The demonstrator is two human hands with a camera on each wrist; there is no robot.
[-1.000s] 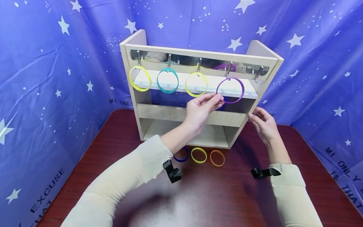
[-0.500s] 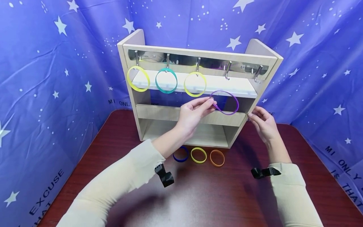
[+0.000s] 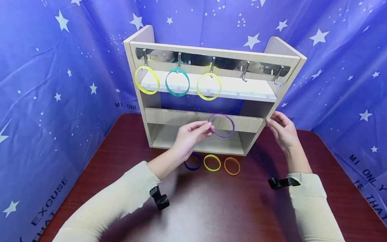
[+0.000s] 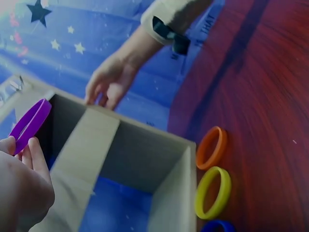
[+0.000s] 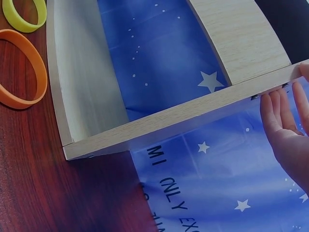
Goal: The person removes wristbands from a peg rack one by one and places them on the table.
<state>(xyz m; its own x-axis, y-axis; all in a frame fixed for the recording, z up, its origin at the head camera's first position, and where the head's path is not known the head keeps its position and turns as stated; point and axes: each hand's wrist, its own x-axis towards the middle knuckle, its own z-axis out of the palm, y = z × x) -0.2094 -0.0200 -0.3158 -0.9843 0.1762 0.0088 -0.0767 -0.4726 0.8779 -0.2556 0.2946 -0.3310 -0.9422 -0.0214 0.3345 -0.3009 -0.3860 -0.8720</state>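
My left hand [image 3: 188, 139] pinches a purple wristband [image 4: 36, 124] at its left side, between thumb and fingers. In the head view the band is held in front of the middle board of a wooden rack [image 3: 181, 115], below the hooks. My right hand [image 3: 285, 132] grips the front edge of the rack's right side panel, thumb at the edge and fingers against the outer face. Three wristbands hang from the left hooks: yellow [image 3: 158, 82], teal [image 3: 177, 95] and yellow [image 3: 208, 99]. The fourth hook [image 3: 245, 71] and fifth hook [image 3: 278, 75] are bare.
On the dark red table [image 3: 211, 208], just before the rack, lie a blue wristband [image 3: 192, 169], a yellow wristband [image 4: 224, 193] and an orange wristband [image 4: 221, 150] in a row. A blue star-patterned curtain [image 3: 75, 50] surrounds the table behind and at both sides.
The purple wristband has come off the fourth hook; my left hand has drawn it down and to the left. My right hand has stayed at the side panel.
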